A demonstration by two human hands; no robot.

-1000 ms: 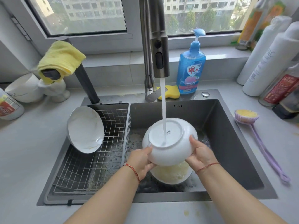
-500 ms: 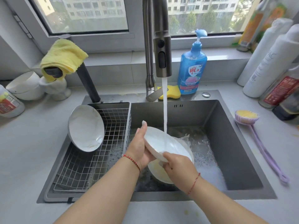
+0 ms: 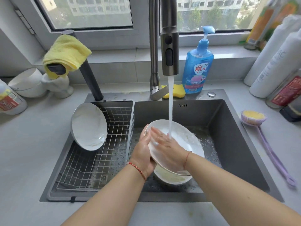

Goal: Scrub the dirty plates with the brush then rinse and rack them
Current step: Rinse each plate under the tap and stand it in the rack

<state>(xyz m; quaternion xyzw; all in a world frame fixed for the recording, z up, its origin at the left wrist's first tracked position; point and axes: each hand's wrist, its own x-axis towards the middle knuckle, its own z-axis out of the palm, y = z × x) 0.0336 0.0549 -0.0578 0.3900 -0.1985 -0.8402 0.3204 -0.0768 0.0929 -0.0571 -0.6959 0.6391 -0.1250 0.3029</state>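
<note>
A white plate (image 3: 187, 137) is tilted face up under the running water (image 3: 170, 108) in the sink. My left hand (image 3: 143, 154) grips its left rim from beneath. My right hand (image 3: 167, 147) lies flat on the plate's face, fingers straight, with water falling on them. Below it a dirty plate (image 3: 169, 177) with yellowish residue rests on the sink floor. One clean marbled plate (image 3: 88, 126) leans upright in the wire rack (image 3: 97, 160). The purple brush (image 3: 254, 119) with yellow bristles lies on the counter to the right.
The tap (image 3: 168, 46) hangs over the sink (image 3: 228, 128). A blue soap bottle (image 3: 197, 67) and yellow sponge (image 3: 178, 92) stand behind it. Bottles (image 3: 276, 62) crowd the right back corner. A yellow cloth (image 3: 66, 53) and white bowls (image 3: 27, 82) sit at the left.
The plate was turned from bottom up to face up under the water. My right hand moved from its rim onto its face and flattened.
</note>
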